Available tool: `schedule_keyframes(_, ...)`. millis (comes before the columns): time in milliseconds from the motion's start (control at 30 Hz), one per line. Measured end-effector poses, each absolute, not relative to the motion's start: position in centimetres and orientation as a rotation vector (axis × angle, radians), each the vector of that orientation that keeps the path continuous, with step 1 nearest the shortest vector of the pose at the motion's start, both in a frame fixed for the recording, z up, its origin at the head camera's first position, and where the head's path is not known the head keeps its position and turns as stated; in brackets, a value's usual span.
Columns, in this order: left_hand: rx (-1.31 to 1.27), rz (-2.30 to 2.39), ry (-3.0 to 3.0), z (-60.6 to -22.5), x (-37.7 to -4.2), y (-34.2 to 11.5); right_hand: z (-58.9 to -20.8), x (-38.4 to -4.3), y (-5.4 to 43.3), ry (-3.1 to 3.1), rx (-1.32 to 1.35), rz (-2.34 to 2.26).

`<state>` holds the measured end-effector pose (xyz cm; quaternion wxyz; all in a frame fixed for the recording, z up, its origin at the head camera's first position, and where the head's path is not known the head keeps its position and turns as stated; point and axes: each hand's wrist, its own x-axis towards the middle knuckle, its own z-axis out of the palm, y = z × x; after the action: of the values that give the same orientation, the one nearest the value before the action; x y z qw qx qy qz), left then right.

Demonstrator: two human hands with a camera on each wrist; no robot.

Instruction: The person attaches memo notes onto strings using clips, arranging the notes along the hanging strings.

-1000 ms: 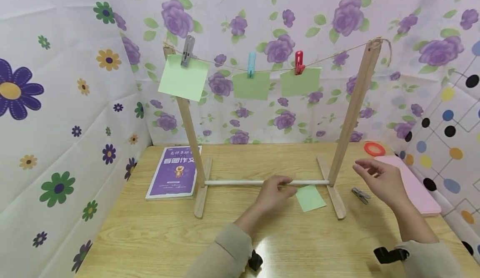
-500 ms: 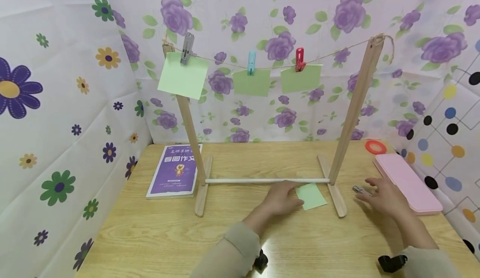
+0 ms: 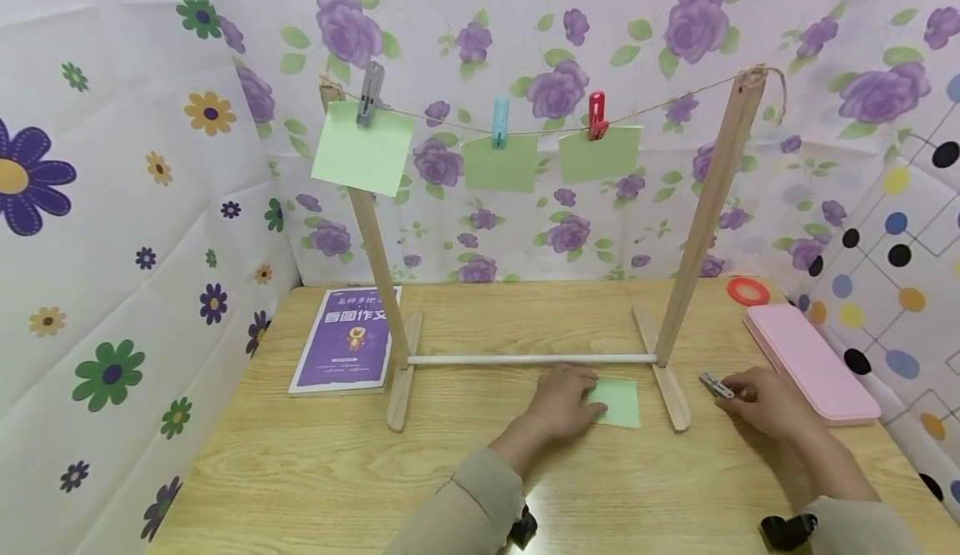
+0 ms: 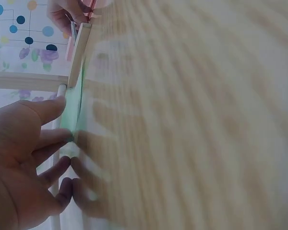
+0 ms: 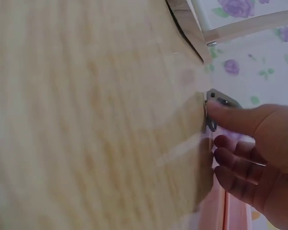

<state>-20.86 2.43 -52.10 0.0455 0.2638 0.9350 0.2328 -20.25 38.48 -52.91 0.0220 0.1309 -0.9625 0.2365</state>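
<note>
My left hand (image 3: 564, 405) rests low over the table at the left side of a light green paper note (image 3: 621, 403). Its thumb and index finger touch the note (image 4: 71, 112) and stand apart, with part of the paper visible between them. Over at the right, my right hand (image 3: 768, 401) pinches a grey clothespin (image 3: 717, 386) by its near end, between thumb and fingers. In the right wrist view the thumb (image 5: 240, 117) partly covers this clothespin. On the string above hang green notes under a grey clothespin (image 3: 371, 92), a light blue one (image 3: 500, 120) and a red one (image 3: 597, 115).
A wooden frame with left post (image 3: 375, 255), right post (image 3: 708, 222) and white bottom rod (image 3: 532, 359) stands on the table. A purple book (image 3: 348, 342) lies at left. To the right are a pink case (image 3: 817, 363) and a red ring (image 3: 748, 291).
The note on the table has turned under my left hand, which has shifted onto its left side. My right hand has come down to the loose clothespin and taken hold of it.
</note>
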Motion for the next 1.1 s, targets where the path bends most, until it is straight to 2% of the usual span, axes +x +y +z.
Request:
schedule_keyframes(333,0.45,1.293,2.754,-53.4,-21.1,2.5,-52.7,-19.6,37.6,-3.021,0.283,0.682)
schedule_keyframes(933,0.671,1.096,2.738,-53.2,-21.4,1.5,-53.4,-19.5,38.3,-2.981,0.356,0.709)
schedule_keyframes(1100,0.727,1.165,2.664,-53.2,-21.6,0.9,-53.2,-19.7,38.4,-2.971,0.428,0.649)
